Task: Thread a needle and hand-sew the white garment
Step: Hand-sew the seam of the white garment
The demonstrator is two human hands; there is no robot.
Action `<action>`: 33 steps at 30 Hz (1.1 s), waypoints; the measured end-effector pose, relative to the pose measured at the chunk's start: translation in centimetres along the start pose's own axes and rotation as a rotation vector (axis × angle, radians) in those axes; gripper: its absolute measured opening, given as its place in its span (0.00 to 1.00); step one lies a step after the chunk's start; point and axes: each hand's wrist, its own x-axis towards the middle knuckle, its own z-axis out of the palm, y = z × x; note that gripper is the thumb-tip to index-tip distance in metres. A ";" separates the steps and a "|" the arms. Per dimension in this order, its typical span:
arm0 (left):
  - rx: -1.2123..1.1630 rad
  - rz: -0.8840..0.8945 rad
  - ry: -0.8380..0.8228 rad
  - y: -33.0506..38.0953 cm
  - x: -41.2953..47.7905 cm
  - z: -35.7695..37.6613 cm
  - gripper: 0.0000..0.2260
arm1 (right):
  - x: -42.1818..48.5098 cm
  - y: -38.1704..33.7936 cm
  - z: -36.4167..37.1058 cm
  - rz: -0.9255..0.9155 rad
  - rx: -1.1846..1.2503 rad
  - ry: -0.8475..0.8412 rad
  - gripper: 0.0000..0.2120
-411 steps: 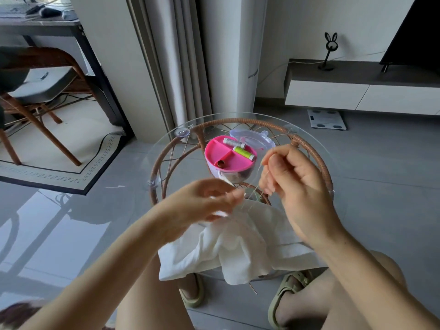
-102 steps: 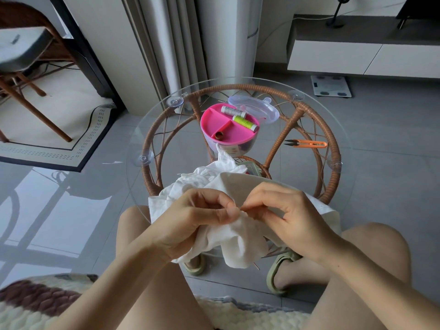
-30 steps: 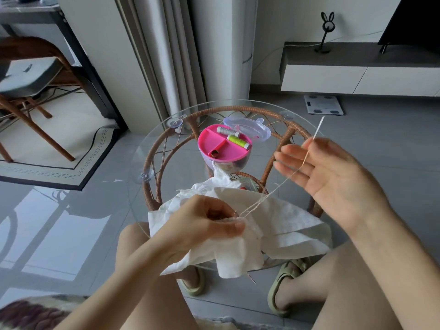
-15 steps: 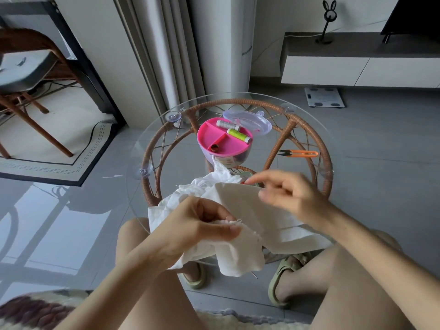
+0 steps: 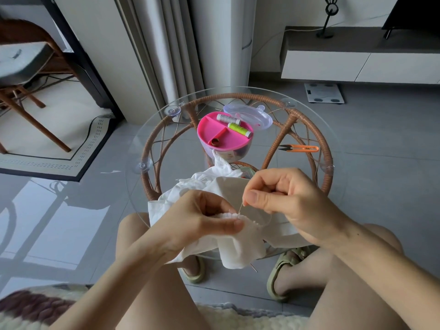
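A round glass worktop [image 5: 339, 139] on a rattan frame [image 5: 238, 96] fills the middle, with green sandals [image 5: 281, 273] on the grey floor [image 5: 385, 167] beneath its near edge. Far right, a white scale [image 5: 324, 92] lies before a low cabinet [image 5: 333, 65] carrying a rabbit-eared stand [image 5: 329, 17]; far left stand a wooden chair [image 5: 31, 110] and a bordered rug [image 5: 78, 148].

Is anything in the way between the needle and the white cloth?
Nothing visible is. The right hand pinches the needle, whose tip already meets the edge of the white garment that the left hand pinches.
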 end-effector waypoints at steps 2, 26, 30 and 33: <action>-0.001 0.015 0.022 0.2 -0.1 0.1 0.03 | -0.1 -0.4 0.4 0.004 0.026 0.043 0.04; 0.323 0.249 0.350 -1.4 0.7 1.5 0.14 | -1.5 0.4 0.8 0.101 -0.191 -0.104 0.06; 0.065 0.159 0.267 -0.8 0.1 1.6 0.15 | -1.1 -0.2 0.4 0.078 -0.155 -0.019 0.06; -0.091 0.131 0.132 -0.7 -0.5 1.1 0.18 | -0.5 -0.6 -0.3 0.062 -0.049 0.099 0.06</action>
